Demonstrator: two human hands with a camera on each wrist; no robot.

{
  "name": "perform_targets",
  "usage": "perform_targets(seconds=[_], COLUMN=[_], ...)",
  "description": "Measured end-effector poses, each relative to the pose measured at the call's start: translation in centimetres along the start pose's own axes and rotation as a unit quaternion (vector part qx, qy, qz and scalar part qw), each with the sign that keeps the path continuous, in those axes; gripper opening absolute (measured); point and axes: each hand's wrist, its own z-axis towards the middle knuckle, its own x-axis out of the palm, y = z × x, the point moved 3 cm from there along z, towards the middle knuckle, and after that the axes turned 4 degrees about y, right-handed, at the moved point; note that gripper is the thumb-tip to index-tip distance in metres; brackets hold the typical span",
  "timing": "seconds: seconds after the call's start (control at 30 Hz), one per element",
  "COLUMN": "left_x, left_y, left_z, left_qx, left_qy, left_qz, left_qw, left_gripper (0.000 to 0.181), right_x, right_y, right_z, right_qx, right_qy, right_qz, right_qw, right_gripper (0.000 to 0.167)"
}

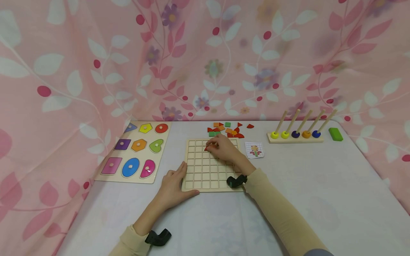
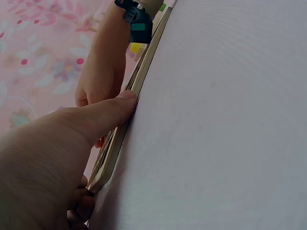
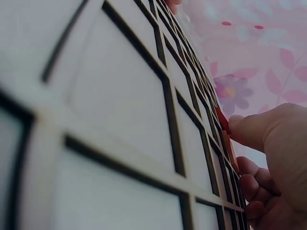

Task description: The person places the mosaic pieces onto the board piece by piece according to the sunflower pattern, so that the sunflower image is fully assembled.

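A wooden grid board (image 1: 205, 174) lies on the table. Above its upper part my right hand (image 1: 222, 147) pinches a small red piece (image 1: 206, 148) between thumb and fingertips. The right wrist view has this red piece (image 3: 222, 120) by the thumb, with an orange piece (image 3: 230, 151) beside it at the grid. My left hand (image 1: 173, 188) rests at the board's near left corner, its straight thumb (image 2: 112, 115) against the near edge and the other fingers along the left side. Just right of the board lies a pattern card (image 1: 255, 150) with a coloured figure on a grid.
Loose red, orange and green pieces (image 1: 234, 133) lie behind the board. To the left is a knobbed shape puzzle (image 1: 147, 179). A peg stand (image 1: 294, 139) with coloured beads and a green block (image 1: 335, 134) stand at the back right, before a floral curtain (image 1: 205, 53).
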Motion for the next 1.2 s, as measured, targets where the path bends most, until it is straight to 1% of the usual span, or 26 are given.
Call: perform_targets(seconds=[0.17, 0.37, 0.53, 0.67, 0.9, 1.2], left_x=[0.09, 0.17, 0.15, 0.12, 0.06, 0.03], left_y=[0.06, 0.15, 0.06, 0.04, 0.08, 0.06], left_z=[-0.07, -0.12, -0.09, -0.03, 0.02, 0.01], left_qx=[-0.004, -0.013, -0.006, -0.001, -0.008, -0.003], left_qy=[0.000, 0.006, 0.004, 0.001, 0.008, 0.006], left_qz=[-0.003, -0.007, -0.005, 0.001, 0.001, 0.005], left_qw=[1.0000, 0.9999, 1.0000, 1.0000, 0.9999, 1.0000], left_gripper=[0.116, 0.116, 0.116, 0.116, 0.117, 0.117], right_x=[0.04, 0.28, 0.23, 0.13, 0.08, -0.03], right_y=[0.10, -0.15, -0.22, -0.27, -0.33, -0.21], right_z=[0.06, 0.36, 0.41, 0.33, 0.31, 0.20], right_qx=[-0.010, -0.002, 0.001, 0.002, 0.009, 0.016], right_qy=[0.002, 0.009, 0.009, 0.010, 0.013, 0.013], right_qz=[0.002, -0.005, 0.001, 0.000, -0.005, 0.000], right_qw=[0.9999, 0.9999, 1.0000, 0.9999, 0.9999, 0.9998], right_gripper=[0.018, 0.023, 0.018, 0.020, 0.020, 0.018])
